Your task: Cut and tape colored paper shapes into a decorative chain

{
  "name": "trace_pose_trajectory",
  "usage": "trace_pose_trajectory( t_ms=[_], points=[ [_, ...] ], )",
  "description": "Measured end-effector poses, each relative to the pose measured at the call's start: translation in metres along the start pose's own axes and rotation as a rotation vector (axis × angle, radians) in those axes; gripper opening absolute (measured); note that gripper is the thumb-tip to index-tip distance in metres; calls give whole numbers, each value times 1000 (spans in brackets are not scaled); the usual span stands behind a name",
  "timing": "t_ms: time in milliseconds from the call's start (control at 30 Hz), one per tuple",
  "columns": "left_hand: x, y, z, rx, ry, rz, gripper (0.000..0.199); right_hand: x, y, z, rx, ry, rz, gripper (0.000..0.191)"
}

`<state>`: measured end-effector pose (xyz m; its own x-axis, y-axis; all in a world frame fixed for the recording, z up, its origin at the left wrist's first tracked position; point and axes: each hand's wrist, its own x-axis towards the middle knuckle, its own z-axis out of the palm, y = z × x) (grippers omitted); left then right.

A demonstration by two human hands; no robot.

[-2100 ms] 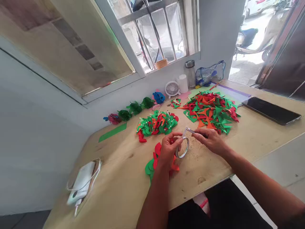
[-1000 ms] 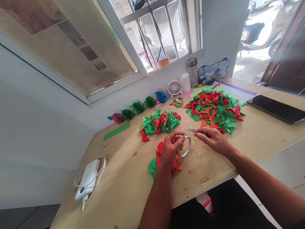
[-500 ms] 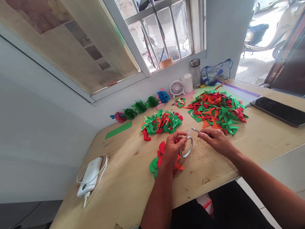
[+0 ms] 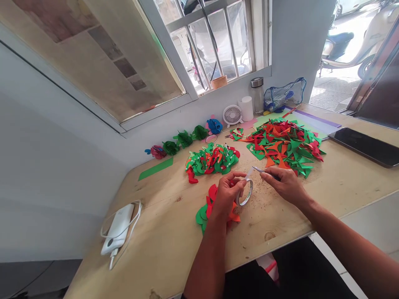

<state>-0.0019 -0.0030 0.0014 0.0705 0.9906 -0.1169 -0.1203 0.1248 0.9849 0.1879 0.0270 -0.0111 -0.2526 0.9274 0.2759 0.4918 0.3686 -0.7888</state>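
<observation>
Barred window (image 4: 215,47) in pale wall (image 4: 52,174)

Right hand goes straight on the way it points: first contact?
Likely the free end of the tape strip coming off the tape roll. The slim metal tool in the right hand has its tip right at it; depth is unclear, so they may be touching.

Power bank (image 4: 119,228) left on table (image 4: 165,236), phone (image 4: 364,145) right, scrap heap (image 4: 282,143) between, tape roll (image 4: 250,192) before it, bottle (image 4: 257,97) behind
</observation>
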Motion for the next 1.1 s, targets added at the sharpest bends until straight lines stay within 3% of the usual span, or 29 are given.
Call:
trace_pose_trajectory(
  t_ms=[367, 700, 933, 1100],
  points=[
    [1, 2, 2, -1, 6, -16, 27, -1, -3, 0, 44, 8, -13, 41],
    [5, 0, 0, -14, 47, -51, 31, 0, -11, -8, 478, -117, 153, 44],
    [4, 0, 1, -41, 62, -21, 32, 1, -8, -4, 87, -7, 15, 39],
    [2, 1, 1, -37, 43, 5, 29, 0, -1, 2, -11, 33, 1, 39]
  ],
)
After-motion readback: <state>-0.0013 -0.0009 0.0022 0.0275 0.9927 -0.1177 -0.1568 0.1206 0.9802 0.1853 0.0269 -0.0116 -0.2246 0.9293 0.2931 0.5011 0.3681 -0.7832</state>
